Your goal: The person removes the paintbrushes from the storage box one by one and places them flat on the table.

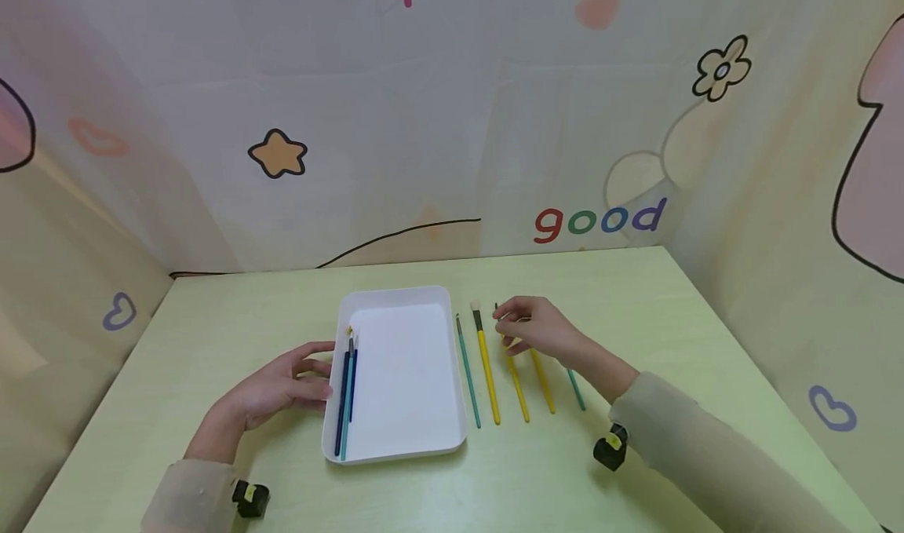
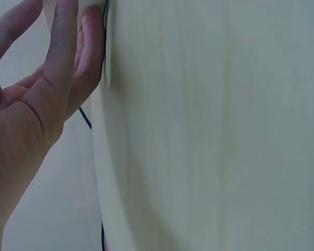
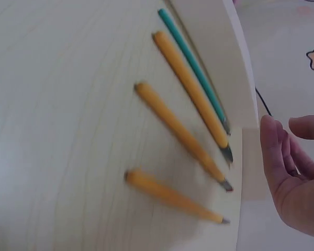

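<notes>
My left hand [image 1: 286,380] rests its fingers against the left side of a white tray [image 1: 410,376]. Along that side inside the tray lie a dark blue paintbrush [image 1: 341,407], a teal paintbrush [image 1: 348,399] and a shorter blue paintbrush [image 1: 355,384]. My right hand [image 1: 537,329] hovers over the upper ends of a row of paintbrushes on the table, thumb and index finger apart in the right wrist view. The row holds a teal brush [image 1: 469,376], a wide yellow brush [image 1: 487,372], two more yellow brushes [image 1: 518,380] and, partly behind my right wrist, another teal brush [image 1: 576,390].
The pale wooden table [image 1: 247,305] carries the tray at its middle, with the brush row just right of it. A printed curtain [image 1: 424,140] hangs behind and along both sides. Black wrist cameras [image 1: 610,447] sit below both cuffs.
</notes>
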{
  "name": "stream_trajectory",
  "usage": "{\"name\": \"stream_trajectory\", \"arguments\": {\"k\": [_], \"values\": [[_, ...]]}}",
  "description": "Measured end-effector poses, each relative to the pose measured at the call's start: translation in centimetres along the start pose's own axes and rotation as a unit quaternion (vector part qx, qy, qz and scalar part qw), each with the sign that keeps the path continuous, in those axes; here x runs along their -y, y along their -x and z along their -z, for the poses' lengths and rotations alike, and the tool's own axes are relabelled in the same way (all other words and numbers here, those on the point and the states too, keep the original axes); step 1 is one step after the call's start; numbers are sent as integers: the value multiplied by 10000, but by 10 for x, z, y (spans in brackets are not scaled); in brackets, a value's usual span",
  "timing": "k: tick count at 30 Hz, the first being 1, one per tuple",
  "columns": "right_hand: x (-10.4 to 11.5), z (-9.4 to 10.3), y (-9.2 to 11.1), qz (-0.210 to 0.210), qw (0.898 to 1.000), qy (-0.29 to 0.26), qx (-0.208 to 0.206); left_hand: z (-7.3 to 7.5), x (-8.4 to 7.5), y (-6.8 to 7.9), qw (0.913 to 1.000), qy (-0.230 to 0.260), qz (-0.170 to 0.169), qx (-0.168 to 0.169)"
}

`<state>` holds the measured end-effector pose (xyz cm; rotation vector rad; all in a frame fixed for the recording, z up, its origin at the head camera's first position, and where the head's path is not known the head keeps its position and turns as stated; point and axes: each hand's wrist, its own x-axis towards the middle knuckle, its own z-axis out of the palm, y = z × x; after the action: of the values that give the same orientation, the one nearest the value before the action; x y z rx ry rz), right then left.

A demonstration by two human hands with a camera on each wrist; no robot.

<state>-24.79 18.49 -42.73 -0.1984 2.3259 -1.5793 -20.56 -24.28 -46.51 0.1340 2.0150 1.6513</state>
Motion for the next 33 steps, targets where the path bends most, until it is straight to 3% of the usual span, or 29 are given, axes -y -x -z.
{"name": "stream_trajectory", "arguments": {"k": [10,17,24,33], "values": [[18,-36,-9,273,9971,-451,544,-1,1,-1,9999,75,-144,33],[29,-57,-13,357,9889,-930,1106,-1,1,0,9998,184,-113,22],[31,-82,-16,238,9808,-1322,1412,0,2,1,9995,246,-132,110],[36,-113,-19,-161,9825,-1056,1523,1,2,2,9992,305,-182,178]]}}
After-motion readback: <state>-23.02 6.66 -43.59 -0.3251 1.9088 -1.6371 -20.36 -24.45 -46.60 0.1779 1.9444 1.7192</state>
